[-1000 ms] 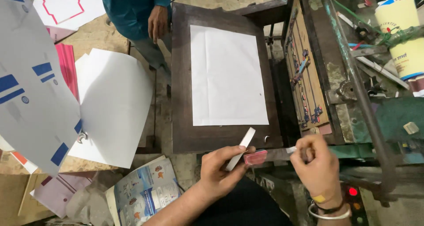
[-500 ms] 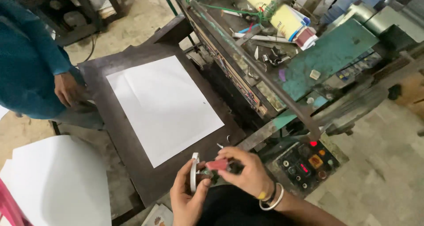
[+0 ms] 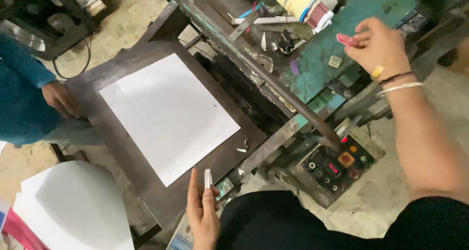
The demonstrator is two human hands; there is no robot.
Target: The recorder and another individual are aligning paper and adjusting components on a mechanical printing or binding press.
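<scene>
Our left hand (image 3: 202, 213) pinches a small white strip (image 3: 207, 178) by the dark tabletop (image 3: 146, 201); our right hand (image 3: 378, 47) grasps a pink piece (image 3: 345, 39) over the green machine (image 3: 351, 20), where it could drop among clutter.

view: head-worn | faced: steeply downward, seemingly tilted | range: worktop (image 3: 122, 132) seen close | shared: none, single view supplied
</scene>
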